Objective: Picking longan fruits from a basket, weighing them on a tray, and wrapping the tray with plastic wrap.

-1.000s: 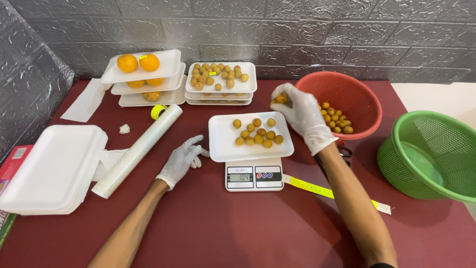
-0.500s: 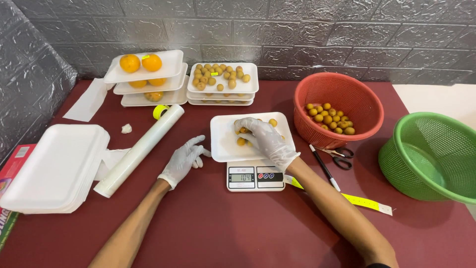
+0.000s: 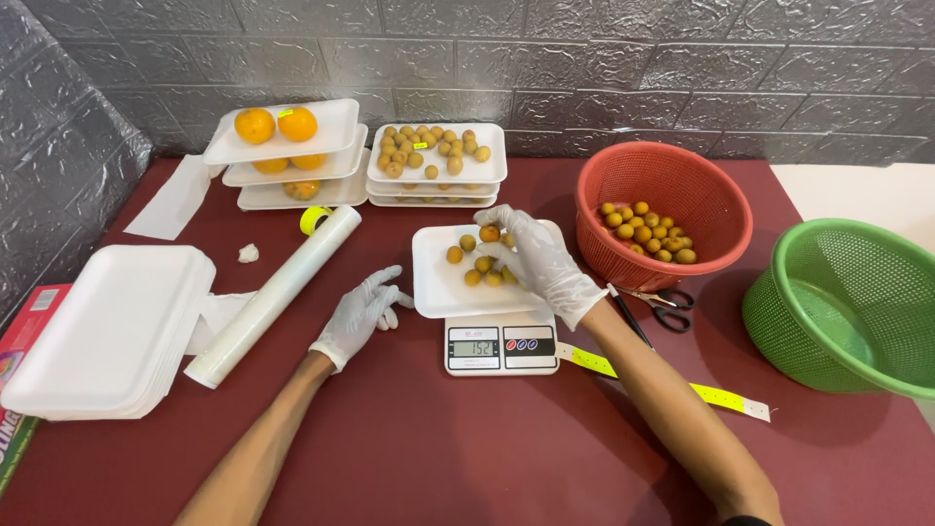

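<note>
1. Longans (image 3: 474,263) lie on the foam tray (image 3: 438,287) upon the digital scale (image 3: 501,343); we are weighing.
2. Right hand (image 3: 545,263) spreads loosely over them, grasping nothing clearly; left hand (image 3: 362,314) rests released beside the tray.
3. Next we should read the scale.

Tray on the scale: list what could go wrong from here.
1. The white foam tray overhangs the small digital scale; the right hand pressing among the small brown fruits could tip it or skew the reading.
2. The left hand touches the tray's edge, which may also disturb the weight.
3. The round fruits lie loose near the rim and could roll off onto the red table.
</note>
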